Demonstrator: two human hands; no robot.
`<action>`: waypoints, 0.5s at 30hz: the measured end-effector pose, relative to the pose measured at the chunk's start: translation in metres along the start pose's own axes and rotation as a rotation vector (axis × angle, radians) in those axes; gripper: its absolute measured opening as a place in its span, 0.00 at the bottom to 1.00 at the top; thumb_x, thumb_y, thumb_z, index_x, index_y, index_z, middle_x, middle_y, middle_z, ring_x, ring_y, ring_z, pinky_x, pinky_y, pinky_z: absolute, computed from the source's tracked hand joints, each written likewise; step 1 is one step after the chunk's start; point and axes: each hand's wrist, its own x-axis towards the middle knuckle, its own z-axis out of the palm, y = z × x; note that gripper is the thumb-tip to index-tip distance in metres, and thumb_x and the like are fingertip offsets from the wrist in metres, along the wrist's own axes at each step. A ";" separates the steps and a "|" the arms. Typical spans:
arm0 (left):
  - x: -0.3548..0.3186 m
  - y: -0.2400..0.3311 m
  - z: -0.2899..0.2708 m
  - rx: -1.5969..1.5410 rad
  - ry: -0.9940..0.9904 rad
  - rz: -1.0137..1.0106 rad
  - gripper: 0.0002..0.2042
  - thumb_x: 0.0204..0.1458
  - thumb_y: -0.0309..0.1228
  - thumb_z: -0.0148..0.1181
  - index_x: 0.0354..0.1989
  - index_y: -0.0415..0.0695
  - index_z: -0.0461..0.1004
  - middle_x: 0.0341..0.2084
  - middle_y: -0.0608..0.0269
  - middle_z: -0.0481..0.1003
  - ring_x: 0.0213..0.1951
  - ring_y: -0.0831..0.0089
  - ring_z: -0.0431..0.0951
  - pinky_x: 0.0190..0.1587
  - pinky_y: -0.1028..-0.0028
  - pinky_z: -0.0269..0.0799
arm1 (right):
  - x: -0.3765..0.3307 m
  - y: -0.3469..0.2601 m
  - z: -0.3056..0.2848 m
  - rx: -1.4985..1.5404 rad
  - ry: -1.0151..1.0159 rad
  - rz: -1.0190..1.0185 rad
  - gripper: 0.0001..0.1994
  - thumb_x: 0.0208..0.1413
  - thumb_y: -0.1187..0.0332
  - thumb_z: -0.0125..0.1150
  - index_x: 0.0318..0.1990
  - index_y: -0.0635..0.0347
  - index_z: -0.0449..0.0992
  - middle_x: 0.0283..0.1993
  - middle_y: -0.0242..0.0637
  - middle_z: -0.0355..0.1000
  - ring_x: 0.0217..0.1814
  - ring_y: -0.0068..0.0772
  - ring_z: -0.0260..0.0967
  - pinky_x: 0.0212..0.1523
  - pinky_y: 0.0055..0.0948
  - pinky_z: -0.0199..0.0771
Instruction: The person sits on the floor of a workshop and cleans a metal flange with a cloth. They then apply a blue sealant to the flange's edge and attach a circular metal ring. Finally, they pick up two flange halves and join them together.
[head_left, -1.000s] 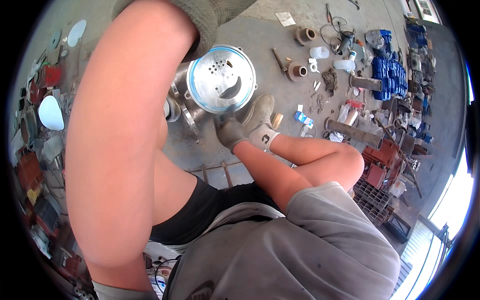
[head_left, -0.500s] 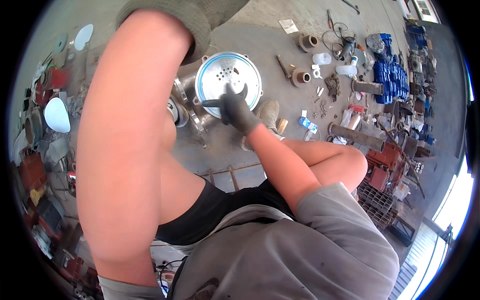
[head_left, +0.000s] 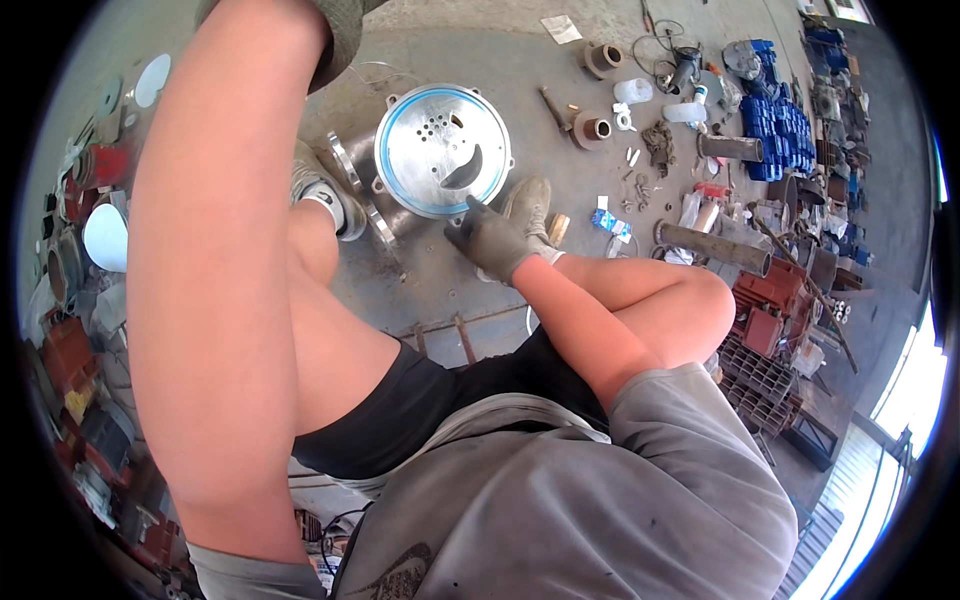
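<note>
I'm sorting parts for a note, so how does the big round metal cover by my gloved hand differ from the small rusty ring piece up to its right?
The round metal cover is large, bright silver and flat-faced, with small holes; the rusty ring piece is far smaller, brown and stubby. The gloved right hand touches the cover's lower edge; the ring lies alone on the concrete floor. Both are round metal parts.
</note>
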 end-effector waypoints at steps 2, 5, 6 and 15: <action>0.004 0.000 0.004 0.003 0.012 -0.016 0.35 0.72 0.57 0.41 0.49 0.31 0.82 0.44 0.31 0.82 0.53 0.37 0.81 0.61 0.52 0.73 | -0.001 0.000 0.002 -0.145 -0.272 0.113 0.26 0.66 0.46 0.61 0.55 0.61 0.83 0.78 0.60 0.62 0.58 0.57 0.82 0.62 0.51 0.78; 0.004 0.002 0.012 -0.003 0.040 0.046 0.35 0.72 0.57 0.41 0.48 0.31 0.82 0.42 0.30 0.82 0.52 0.36 0.81 0.61 0.52 0.73 | 0.003 -0.006 0.008 -0.251 -0.331 0.189 0.27 0.67 0.48 0.59 0.61 0.60 0.81 0.78 0.58 0.62 0.61 0.56 0.80 0.62 0.50 0.78; -0.002 0.007 0.013 0.009 0.058 0.077 0.35 0.73 0.57 0.41 0.47 0.31 0.82 0.42 0.30 0.82 0.52 0.36 0.81 0.60 0.52 0.73 | 0.004 -0.007 0.010 -0.263 -0.307 0.221 0.26 0.67 0.48 0.59 0.60 0.59 0.82 0.76 0.57 0.65 0.62 0.56 0.80 0.62 0.49 0.78; 0.000 0.017 0.003 -0.086 -0.052 0.009 0.33 0.73 0.55 0.44 0.42 0.32 0.82 0.37 0.32 0.82 0.46 0.36 0.82 0.55 0.51 0.75 | 0.067 -0.045 0.048 -0.684 -0.687 -0.109 0.22 0.67 0.48 0.58 0.47 0.56 0.88 0.50 0.46 0.85 0.54 0.54 0.83 0.55 0.51 0.81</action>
